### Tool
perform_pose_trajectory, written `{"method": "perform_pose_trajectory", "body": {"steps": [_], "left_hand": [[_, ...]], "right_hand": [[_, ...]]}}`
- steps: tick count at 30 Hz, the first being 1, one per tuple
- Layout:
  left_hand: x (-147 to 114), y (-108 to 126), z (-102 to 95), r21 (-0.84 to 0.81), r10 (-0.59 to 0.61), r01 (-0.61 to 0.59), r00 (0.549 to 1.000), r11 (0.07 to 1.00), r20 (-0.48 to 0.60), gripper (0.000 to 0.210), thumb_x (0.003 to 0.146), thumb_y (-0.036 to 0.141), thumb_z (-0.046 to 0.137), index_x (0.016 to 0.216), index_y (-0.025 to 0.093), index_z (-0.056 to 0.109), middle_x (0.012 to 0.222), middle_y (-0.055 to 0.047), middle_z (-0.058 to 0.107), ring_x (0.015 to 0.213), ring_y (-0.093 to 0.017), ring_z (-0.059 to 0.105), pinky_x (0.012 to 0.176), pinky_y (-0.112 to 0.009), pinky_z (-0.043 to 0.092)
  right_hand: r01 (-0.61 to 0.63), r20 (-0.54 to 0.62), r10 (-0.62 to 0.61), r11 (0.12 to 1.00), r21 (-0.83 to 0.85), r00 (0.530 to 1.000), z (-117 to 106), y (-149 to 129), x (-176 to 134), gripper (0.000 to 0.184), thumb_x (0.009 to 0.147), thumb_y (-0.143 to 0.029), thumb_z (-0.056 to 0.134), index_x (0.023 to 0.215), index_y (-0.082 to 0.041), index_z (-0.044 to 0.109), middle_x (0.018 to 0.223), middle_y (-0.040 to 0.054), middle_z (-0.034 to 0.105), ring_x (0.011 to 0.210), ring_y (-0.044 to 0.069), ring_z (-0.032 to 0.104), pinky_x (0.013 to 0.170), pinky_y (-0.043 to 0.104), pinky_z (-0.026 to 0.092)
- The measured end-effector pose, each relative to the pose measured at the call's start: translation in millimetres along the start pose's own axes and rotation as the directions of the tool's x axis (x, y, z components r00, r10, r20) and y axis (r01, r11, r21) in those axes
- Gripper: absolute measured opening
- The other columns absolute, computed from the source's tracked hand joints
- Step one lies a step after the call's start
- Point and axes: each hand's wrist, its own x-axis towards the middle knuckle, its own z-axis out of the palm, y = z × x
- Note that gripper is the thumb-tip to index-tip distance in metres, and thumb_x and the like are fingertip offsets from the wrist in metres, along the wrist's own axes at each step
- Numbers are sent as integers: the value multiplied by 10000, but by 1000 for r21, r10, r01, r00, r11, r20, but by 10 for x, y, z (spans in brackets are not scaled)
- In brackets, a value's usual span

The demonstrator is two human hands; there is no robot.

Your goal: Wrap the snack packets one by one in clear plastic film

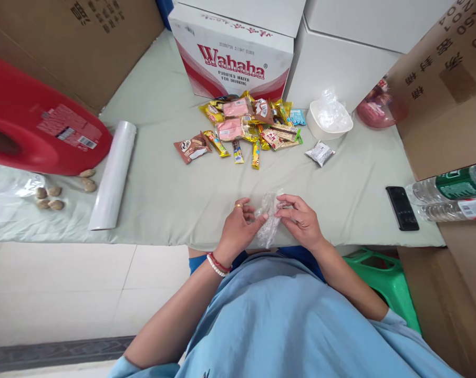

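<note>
At the table's front edge, a crumpled clear plastic bag [268, 231] is between my two hands. My left hand [240, 228] has its thumb on the bag's left side, the fingers curled behind it. Thumb and fingers of my right hand [301, 220] pinch the bag's upper right part. Beyond the hands lies a pile of wrapped snacks, with pink packets [230, 129], a brown packet [193, 147] and small yellow packets [256, 154]. A silver-white sachet [320, 153] rests to the right of the pile, near a white tub [328, 134] stuffed with clear plastic bags [331, 111].
Behind the snacks stand a Wahaba-type water carton [238, 58] and white boxes [332, 63]. Left are a red jug [44, 121], a white roll [114, 176] and several walnut-like brown pieces [55, 205]. Right are a black phone [402, 208], bottles [458, 184] and a green stool [395, 283].
</note>
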Motion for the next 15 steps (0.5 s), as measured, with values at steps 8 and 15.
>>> {"method": "perform_pose_trajectory", "body": {"steps": [8, 15], "left_hand": [[57, -36, -187, -150, 74, -84, 995, 985, -70, 295, 847, 498, 729, 877, 219, 638, 717, 29, 608, 650, -143, 525, 653, -278, 416], [7, -34, -149, -248, 158, -162, 987, 955, -36, 286, 932, 489, 718, 914, 218, 628, 904, -28, 715, 891, -180, 651, 910, -325, 500]], "right_hand": [[-246, -87, 247, 969, 15, 965, -418, 154, -55, 161, 935, -361, 702, 844, -284, 809, 1319, 74, 681, 1118, 240, 672, 1039, 460, 535], [-520, -340, 473, 852, -57, 813, -617, 422, -160, 153, 841, -342, 673, 852, -228, 775, 1239, 118, 682, 1138, 265, 653, 860, 391, 554]]}}
